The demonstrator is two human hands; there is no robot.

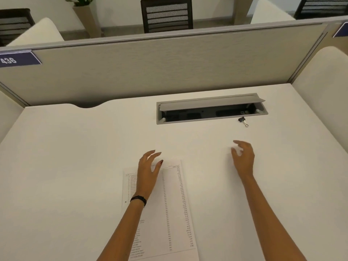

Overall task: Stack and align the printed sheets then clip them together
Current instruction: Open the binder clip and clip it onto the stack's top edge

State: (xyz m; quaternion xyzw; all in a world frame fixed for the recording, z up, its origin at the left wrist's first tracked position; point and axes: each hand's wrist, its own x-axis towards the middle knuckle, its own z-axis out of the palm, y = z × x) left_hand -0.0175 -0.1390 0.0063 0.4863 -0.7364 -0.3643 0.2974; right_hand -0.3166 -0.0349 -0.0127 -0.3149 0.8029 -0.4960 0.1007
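Printed sheets [175,204] with columns of small text lie on the white desk near its front edge, partly hidden under my left forearm. My left hand [148,166] hovers over the top of the sheets, fingers apart, holding nothing. My right hand [243,157] floats above bare desk to the right of the sheets, fingers spread and curled, empty. A small black binder clip [243,121] with silver handles lies farther back on the right, well beyond my right hand.
An open grey cable tray [211,110] with its lid up is set into the desk [75,157] just behind the clip. A beige partition [160,68] closes the back, and cream side panels flank the desk. Chairs stand beyond the partition.
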